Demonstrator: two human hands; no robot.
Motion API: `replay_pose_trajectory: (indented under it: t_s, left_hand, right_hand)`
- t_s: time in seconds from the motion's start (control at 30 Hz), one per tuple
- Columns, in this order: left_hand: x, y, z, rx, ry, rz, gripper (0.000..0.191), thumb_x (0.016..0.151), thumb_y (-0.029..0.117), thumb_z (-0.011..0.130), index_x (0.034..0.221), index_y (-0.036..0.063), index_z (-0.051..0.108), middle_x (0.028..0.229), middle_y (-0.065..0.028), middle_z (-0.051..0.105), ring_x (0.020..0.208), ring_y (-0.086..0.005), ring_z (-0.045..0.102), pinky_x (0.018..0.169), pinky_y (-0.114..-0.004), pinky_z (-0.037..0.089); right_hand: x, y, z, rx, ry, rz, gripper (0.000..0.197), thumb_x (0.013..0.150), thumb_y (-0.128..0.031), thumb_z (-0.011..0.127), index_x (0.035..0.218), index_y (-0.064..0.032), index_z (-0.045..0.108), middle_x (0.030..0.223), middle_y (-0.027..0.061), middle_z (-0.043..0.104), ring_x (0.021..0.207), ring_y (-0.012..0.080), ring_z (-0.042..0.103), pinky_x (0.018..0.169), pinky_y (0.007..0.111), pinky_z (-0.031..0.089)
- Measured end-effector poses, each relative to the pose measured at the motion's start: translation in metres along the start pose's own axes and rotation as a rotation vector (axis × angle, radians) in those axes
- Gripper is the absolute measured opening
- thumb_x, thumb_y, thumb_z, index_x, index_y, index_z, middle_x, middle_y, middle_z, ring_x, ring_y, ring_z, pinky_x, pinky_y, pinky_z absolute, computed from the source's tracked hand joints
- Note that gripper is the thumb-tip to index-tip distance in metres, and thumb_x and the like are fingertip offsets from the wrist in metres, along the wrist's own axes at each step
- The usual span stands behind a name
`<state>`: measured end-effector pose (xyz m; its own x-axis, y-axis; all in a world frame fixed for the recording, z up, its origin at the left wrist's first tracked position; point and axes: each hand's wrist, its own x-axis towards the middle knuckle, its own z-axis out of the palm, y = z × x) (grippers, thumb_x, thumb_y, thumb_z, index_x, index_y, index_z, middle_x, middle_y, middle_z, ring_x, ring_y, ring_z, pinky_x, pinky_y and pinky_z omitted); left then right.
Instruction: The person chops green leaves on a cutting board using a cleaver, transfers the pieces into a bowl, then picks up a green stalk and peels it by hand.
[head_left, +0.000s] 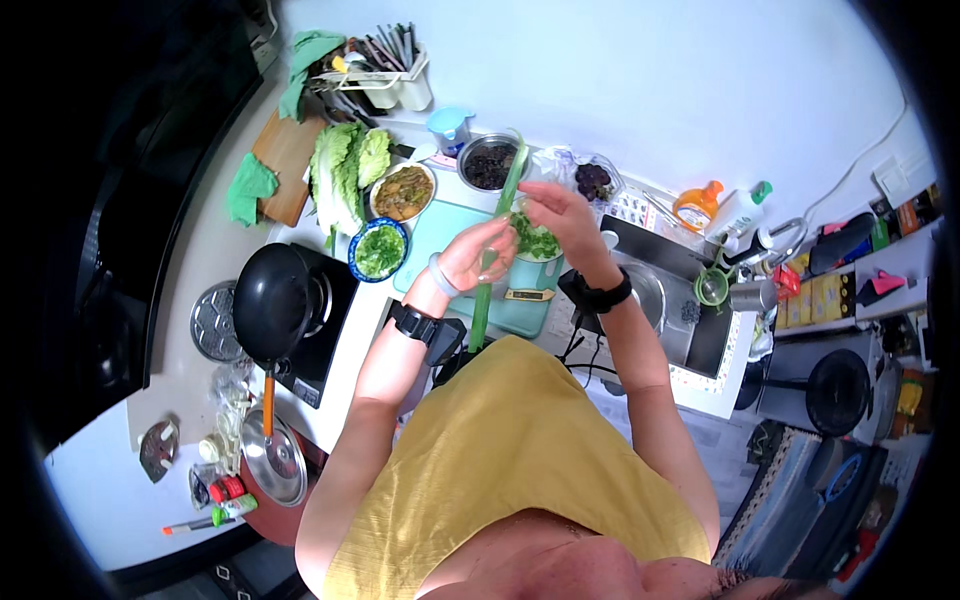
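Note:
A long green scallion stalk (509, 187) slants across the counter in front of me, its lower end near my shirt. My left hand (480, 251) is closed around its middle. Beside the upper stalk is my right hand (562, 217), its fingers bent towards it; whether they pinch it is unclear. Below the hands lies a turquoise cutting board (439, 225). A bowl of leafy greens (536, 241) sits on the board's right part, partly hidden by my right hand. To the left, a blue-rimmed bowl (351, 251) holds chopped greens.
Behind stand a dish of cooked food (405, 193), a metal bowl of dark food (489, 165) and napa cabbage (336, 176). A black wok (271, 300) rests on the left cooktop. At right is a sink (679, 341) with a faucet (750, 244) and an orange soap bottle (697, 208).

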<state>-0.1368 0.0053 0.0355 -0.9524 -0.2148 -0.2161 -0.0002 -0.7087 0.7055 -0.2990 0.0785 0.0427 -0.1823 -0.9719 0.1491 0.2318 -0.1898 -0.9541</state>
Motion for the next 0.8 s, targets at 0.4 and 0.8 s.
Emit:
replay_pose_trajectory:
  t_s: [0.4, 0.8]
  left_hand:
    - [-0.026, 0.009, -0.010, 0.201, 0.104, 0.039, 0.038, 0.090, 0.034, 0.035, 0.062, 0.0084, 0.040, 0.054, -0.0023, 0.042, 0.041, -0.0114, 0.041, 0.035, -0.021, 0.030]
    - [-0.030, 0.007, -0.004, 1.076, 0.776, 0.555, 0.018, 0.088, 0.014, 0.042, 0.091, 0.0001, 0.052, 0.069, -0.0071, 0.056, 0.057, -0.0118, 0.055, 0.049, -0.024, 0.045]
  right_hand:
    - [0.019, 0.005, 0.040, 0.012, -0.135, -0.011, 0.026, 0.079, -0.001, 0.050, 0.105, 0.0021, 0.049, 0.091, 0.0038, 0.056, 0.086, 0.0090, 0.052, 0.078, 0.023, 0.041]
    - [0.032, 0.020, 0.056, 0.047, -0.124, -0.064, 0.015, 0.080, -0.004, 0.051, 0.094, 0.0009, 0.052, 0.083, 0.0009, 0.056, 0.076, 0.0061, 0.051, 0.066, 0.020, 0.040]
